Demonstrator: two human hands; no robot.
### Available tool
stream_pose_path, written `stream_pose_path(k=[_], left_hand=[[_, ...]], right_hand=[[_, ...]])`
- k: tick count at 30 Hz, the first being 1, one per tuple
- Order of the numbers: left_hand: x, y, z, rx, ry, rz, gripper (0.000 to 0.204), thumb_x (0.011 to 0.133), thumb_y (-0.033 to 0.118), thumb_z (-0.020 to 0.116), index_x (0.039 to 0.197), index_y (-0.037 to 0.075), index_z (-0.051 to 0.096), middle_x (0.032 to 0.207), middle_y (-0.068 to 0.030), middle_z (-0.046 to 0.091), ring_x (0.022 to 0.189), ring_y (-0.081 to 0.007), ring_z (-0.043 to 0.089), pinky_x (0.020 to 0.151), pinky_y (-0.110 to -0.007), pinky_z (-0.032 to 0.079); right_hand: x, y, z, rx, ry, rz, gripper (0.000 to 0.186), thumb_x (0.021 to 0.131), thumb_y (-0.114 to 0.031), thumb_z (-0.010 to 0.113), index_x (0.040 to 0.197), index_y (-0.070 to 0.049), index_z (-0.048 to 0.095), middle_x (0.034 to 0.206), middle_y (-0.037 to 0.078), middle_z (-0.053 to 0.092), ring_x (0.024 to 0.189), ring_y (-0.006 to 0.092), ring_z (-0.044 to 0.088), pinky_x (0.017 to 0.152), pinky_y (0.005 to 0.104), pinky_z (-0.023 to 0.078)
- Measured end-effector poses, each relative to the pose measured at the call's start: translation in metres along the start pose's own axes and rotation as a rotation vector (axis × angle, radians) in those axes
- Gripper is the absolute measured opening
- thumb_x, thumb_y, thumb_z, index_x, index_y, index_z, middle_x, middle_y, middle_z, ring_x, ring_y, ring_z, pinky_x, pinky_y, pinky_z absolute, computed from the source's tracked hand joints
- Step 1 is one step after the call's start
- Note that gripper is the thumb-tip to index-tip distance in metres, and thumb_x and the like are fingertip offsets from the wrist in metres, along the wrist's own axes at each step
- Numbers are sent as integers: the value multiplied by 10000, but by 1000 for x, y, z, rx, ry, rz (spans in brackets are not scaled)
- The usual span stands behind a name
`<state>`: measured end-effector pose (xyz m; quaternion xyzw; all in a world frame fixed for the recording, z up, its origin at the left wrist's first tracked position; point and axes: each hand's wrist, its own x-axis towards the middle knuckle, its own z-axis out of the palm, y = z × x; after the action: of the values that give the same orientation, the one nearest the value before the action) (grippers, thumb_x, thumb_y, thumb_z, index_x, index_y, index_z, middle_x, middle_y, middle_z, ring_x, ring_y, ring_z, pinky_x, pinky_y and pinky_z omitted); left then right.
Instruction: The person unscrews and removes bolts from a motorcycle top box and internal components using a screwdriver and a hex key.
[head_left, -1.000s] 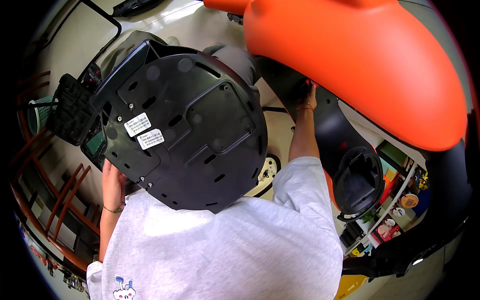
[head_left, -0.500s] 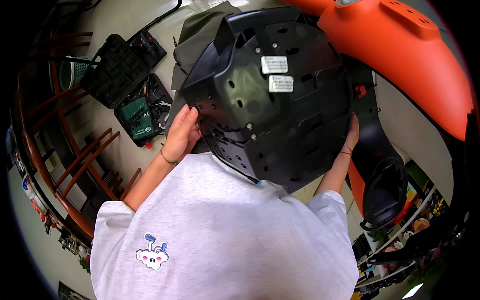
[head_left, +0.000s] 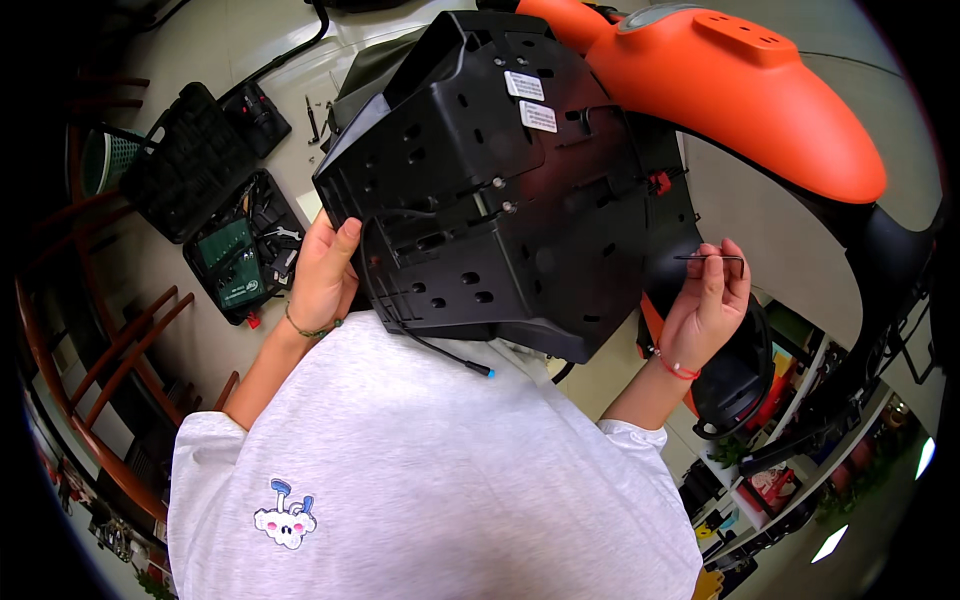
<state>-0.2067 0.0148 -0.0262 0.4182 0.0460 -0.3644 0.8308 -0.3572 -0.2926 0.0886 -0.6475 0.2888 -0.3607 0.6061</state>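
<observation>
A large black plastic shell (head_left: 560, 235), with slots, bolts and two white labels, rests tilted in front of my chest. My left hand (head_left: 325, 265) grips its left edge, thumb on the outer face and fingers hidden behind. From its lower side hangs a black cable (head_left: 445, 357) with a blue-tipped plug. Clear of the shell on the right, my right hand (head_left: 703, 310) is raised, pinching a thin dark L-shaped hex key (head_left: 712, 258) between thumb and fingers.
An orange scooter-like body (head_left: 740, 110) stands at the far right. On the floor at left lies an opened black tool case (head_left: 185, 165) with a green insert (head_left: 228, 262). Wooden chair rails (head_left: 130, 345) and a green basket (head_left: 108, 158) stand beyond it. Shelves (head_left: 770, 500) fill the lower right.
My right hand has come off the shell's right edge and now shows the hex key. The shell has shifted left and tilted, with my left hand still on it.
</observation>
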Motion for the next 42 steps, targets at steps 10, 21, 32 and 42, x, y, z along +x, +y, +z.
stream_pose_path(k=[10, 21, 32, 42], left_hand=[[-2, -32, -16, 176, -13, -76, 408, 962, 264, 620, 1271, 30, 493, 1136, -17, 611, 856, -34, 535, 696, -189, 424], [11, -36, -12, 300, -7, -214, 361, 980, 244, 586, 1250, 11, 529, 1031, 12, 598, 864, -33, 506, 760, -200, 433], [15, 1, 9, 781, 332, 223, 94, 995, 128, 521, 1047, 49, 513, 772, 12, 473, 627, -50, 389, 579, -205, 320], [18, 25, 99, 912, -507, 647, 223, 775, -73, 688, 972, -22, 597, 799, -70, 645, 537, -96, 498, 453, -214, 377]], right_hand=[[-16, 4, 96, 40, -518, -154, 202, 856, 101, 632, 1041, 29, 595, 992, 169, 659, 909, 219, 658, 815, 300, 535], [-30, 32, 70, -125, -374, -236, 181, 825, 68, 680, 997, 40, 632, 954, 155, 630, 828, 229, 649, 736, 306, 550], [-38, 38, 62, -166, -435, -377, 295, 688, 88, 764, 963, 35, 669, 915, 142, 653, 771, 232, 651, 656, 292, 529], [-37, 38, 64, -233, -452, -404, 297, 685, 83, 765, 962, 25, 677, 888, 138, 668, 753, 233, 651, 632, 297, 534]])
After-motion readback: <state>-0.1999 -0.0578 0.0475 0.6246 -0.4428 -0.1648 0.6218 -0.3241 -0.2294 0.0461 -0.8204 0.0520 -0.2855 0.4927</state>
